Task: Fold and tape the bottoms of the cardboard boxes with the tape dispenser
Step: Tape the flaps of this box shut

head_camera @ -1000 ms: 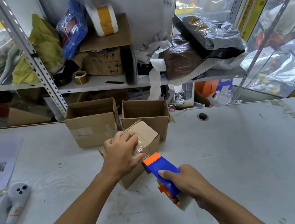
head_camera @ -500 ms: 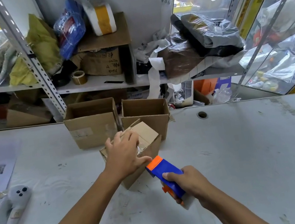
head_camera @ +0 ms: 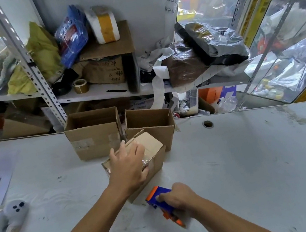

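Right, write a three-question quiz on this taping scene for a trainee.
1. True or false: the left hand rests on the small box.
2. What does the right hand grip? A) scissors B) tape dispenser C) marker
3. How many open boxes stand behind the small box?

Key: 1 true; 2 B; 3 two, one on the left and one on the right.
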Demonstrator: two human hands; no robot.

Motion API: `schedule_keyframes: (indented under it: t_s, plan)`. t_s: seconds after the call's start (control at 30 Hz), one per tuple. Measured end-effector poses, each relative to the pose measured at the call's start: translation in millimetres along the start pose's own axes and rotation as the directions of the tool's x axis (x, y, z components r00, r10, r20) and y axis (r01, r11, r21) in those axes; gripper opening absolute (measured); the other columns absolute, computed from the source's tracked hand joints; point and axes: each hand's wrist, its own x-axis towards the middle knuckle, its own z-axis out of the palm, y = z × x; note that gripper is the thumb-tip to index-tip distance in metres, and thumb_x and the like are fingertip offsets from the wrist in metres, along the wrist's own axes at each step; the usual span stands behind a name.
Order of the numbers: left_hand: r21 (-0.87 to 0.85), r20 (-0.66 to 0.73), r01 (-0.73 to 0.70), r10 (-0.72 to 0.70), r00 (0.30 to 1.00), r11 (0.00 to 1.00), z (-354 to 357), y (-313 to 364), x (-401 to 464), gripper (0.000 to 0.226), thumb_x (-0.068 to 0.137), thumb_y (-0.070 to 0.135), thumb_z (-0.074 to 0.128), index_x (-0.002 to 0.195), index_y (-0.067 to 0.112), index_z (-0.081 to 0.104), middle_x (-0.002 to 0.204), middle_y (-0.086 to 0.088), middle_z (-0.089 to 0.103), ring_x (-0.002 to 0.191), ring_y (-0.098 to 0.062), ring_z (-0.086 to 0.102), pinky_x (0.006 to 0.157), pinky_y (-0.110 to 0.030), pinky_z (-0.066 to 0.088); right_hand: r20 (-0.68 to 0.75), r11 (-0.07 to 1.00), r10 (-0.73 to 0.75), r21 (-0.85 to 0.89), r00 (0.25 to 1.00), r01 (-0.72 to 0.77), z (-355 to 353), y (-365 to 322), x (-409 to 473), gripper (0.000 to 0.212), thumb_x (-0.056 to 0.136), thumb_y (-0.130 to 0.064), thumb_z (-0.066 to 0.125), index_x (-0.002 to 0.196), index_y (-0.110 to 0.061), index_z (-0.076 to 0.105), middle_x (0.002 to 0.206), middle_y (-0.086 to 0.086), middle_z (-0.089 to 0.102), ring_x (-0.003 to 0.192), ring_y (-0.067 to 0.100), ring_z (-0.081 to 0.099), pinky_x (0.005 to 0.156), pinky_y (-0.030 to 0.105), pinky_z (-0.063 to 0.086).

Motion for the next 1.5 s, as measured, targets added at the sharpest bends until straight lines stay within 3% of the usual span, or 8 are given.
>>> schedule_keyframes:
  t_s: [0.1, 0.33, 0.5, 0.73, 0.9, 1.0, 1.2, 1.5]
  plan:
    - [0.143, 0.041, -0.001, -0.005, 0.999, 0.99, 4, 9, 5, 0.057, 0.09, 0.055, 0.052, 0.133, 0.02, 0.039, 0.147, -0.008, 0.046, 0.146, -0.044, 0.026, 0.11, -0.073, 0.015, -0.037, 0.992, -0.096, 0.076, 0.995, 0.099, -15, -2, 3, 0.035, 0.088, -0.03, 0.073, 0.101, -0.005, 0.052, 0.092, 0.02, 0.072, 0.053, 0.02, 0.062, 0.044, 0.026, 0.051]
    - [0.249, 0.109, -0.014, -0.014, 0.994, 0.968, 11, 18, 1, 0.052, 0.088, 0.039, 0.061, 0.129, 0.01, 0.047, 0.142, -0.02, 0.048, 0.138, -0.054, 0.033, 0.106, -0.071, 0.03, -0.146, 0.927, -0.3, 0.19, 0.943, 0.325, -36, 23, -13, 0.037, 0.087, -0.031, 0.069, 0.091, 0.006, 0.072, 0.075, 0.02, 0.075, 0.051, 0.021, 0.067, 0.054, 0.032, 0.058]
    - [-0.202, -0.02, 0.039, -0.044, 0.999, 0.979, -15, 11, -1, 0.052, 0.09, 0.038, 0.038, 0.139, 0.023, 0.049, 0.152, -0.003, 0.042, 0.145, -0.025, 0.031, 0.116, -0.049, 0.024, -0.149, 0.849, -0.471, 0.189, 0.869, 0.493, -43, 43, -31, 0.043, 0.089, -0.037, 0.069, 0.097, 0.005, 0.068, 0.067, 0.013, 0.068, 0.054, 0.021, 0.07, 0.053, 0.03, 0.051]
    - [-0.803, 0.523, 0.401, 0.201, 0.828, 0.441, -70, 15, 2, 0.033, 0.102, 0.047, 0.046, 0.087, 0.022, 0.063, 0.079, 0.003, 0.063, 0.08, -0.01, 0.062, 0.077, -0.029, 0.052, -0.134, 0.755, -0.588, 0.263, 0.798, 0.6, -44, 46, -54, 0.053, 0.073, -0.05, 0.07, 0.091, 0.0, 0.068, 0.065, 0.007, 0.068, 0.058, 0.024, 0.071, 0.054, 0.026, 0.052]
    - [-0.811, 0.584, 0.554, 0.255, 0.77, 0.186, -64, 4, -5, 0.022, 0.095, 0.031, 0.063, 0.094, 0.01, 0.071, 0.096, -0.014, 0.063, 0.094, -0.025, 0.063, 0.087, -0.037, 0.053, -0.07, 0.729, -0.635, 0.277, 0.77, 0.626, -47, 48, -55, 0.049, 0.073, -0.052, 0.07, 0.092, -0.006, 0.069, 0.072, 0.011, 0.071, 0.061, 0.022, 0.072, 0.06, 0.029, 0.058]
    - [-0.794, 0.598, 0.547, 0.178, 0.782, 0.267, -61, 1, -8, 0.013, 0.093, 0.019, 0.067, 0.095, 0.008, 0.075, 0.1, -0.011, 0.073, 0.099, -0.026, 0.071, 0.081, -0.035, 0.059, -0.042, 0.734, -0.639, 0.263, 0.768, 0.625, -44, 51, -52, 0.043, 0.075, -0.048, 0.071, 0.09, -0.007, 0.07, 0.07, 0.011, 0.07, 0.06, 0.022, 0.072, 0.059, 0.031, 0.057]
    - [-0.62, 0.305, 0.315, -0.149, 0.941, 0.718, -70, 4, 7, 0.007, 0.086, 0.017, 0.075, 0.08, 0.021, 0.074, 0.075, 0.004, 0.073, 0.072, -0.009, 0.07, 0.066, -0.024, 0.059, -0.027, 0.772, -0.579, 0.304, 0.815, 0.558, -38, 54, -42, 0.042, 0.081, -0.045, 0.066, 0.092, -0.004, 0.067, 0.069, 0.016, 0.072, 0.059, 0.021, 0.07, 0.056, 0.026, 0.054]
    - [-0.466, 0.212, 0.328, -0.256, 0.943, 0.822, -63, -3, 44, 0.017, 0.084, 0.02, 0.078, 0.072, 0.029, 0.07, 0.072, 0.01, 0.07, 0.068, -0.004, 0.067, 0.059, -0.015, 0.05, -0.062, 0.761, -0.518, 0.422, 0.853, 0.493, -49, 64, -21, 0.027, 0.092, -0.034, 0.068, 0.081, -0.011, 0.075, 0.062, 0.015, 0.069, 0.054, 0.027, 0.065, 0.056, 0.035, 0.054]
